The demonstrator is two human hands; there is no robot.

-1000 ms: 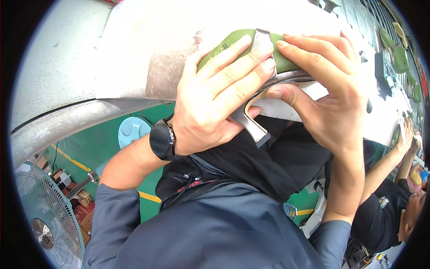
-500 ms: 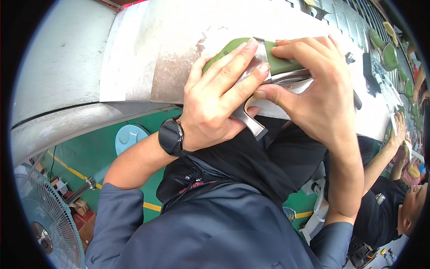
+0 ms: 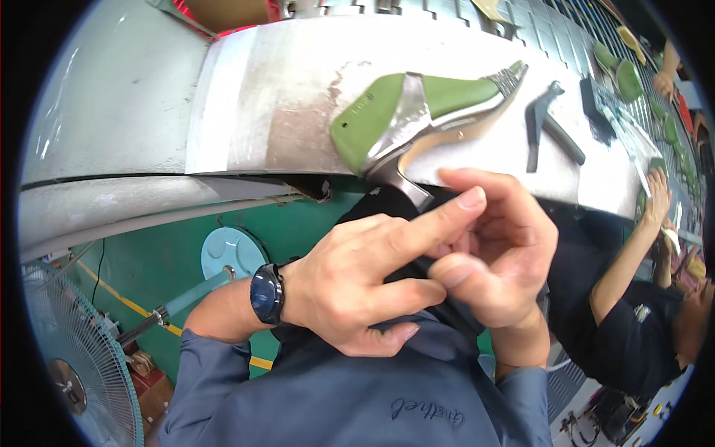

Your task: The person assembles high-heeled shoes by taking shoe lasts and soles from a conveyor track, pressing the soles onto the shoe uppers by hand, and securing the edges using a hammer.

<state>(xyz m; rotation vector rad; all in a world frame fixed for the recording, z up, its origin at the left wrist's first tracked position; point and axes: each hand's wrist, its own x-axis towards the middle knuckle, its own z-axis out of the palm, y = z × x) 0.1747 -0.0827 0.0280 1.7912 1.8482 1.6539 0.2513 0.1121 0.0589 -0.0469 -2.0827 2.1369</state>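
Both hands have come off the shoe (image 3: 410, 115) and met over the lap; the shoe, gripped a second ago, now lies unheld on the bench (image 3: 238, 141).
Left hand (image 3: 361, 279) loosely spread, index out; right hand (image 3: 503, 249) curled narrow, and can't tell if it pinches anything small. Looks like a pause between handling steps. Taking the shoe up again would call for parting the hands and reaching forward. Shoe is on its side, green form (image 3: 465, 93) inside, toe to the right, heel (image 3: 406, 188) jutting past the near edge, so a knock there could shift it. Open bench to its left; dark tool (image 3: 534, 130) limits room right.
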